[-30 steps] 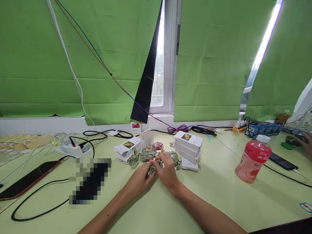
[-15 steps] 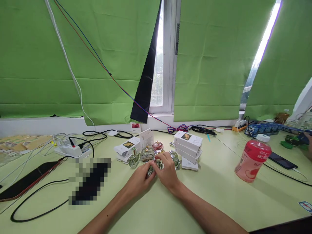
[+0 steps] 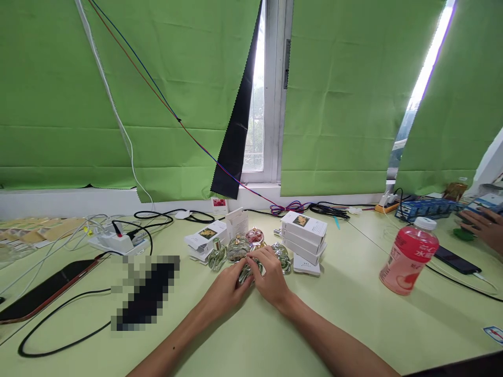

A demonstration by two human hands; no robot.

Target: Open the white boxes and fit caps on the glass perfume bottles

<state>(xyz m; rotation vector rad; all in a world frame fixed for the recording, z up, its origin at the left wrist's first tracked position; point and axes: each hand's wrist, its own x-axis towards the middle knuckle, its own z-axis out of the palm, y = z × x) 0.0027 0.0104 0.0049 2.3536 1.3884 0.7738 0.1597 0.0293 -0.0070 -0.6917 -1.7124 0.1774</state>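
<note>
My left hand point(image 3: 227, 287) is curled around a small clear glass perfume bottle point(image 3: 245, 273) on the table. My right hand point(image 3: 272, 277) closes over the same bottle from the right, its fingertips at the bottle's top; most of the bottle is hidden by my fingers. Just beyond stand more perfume bottles: a greenish glass bottle point(image 3: 217, 256) with a green cap, a wide clear bottle point(image 3: 237, 249) and a round red bottle point(image 3: 255, 237). Another clear glass bottle point(image 3: 283, 258) is beside my right hand, partly covered by it.
White boxes point(image 3: 304, 228) are stacked right of the bottles, with more white boxes point(image 3: 205, 236) at left. A pink drink bottle point(image 3: 408, 256) and a phone point(image 3: 456, 259) are farther right. Another person's hand point(image 3: 485, 228) shows at the right edge. Cables and a power strip point(image 3: 113, 241) lie left.
My right fingertips have lowered slightly over the bottle's top, hiding the shiny part seen there before. At the far right, another person's hand has come farther into view.
</note>
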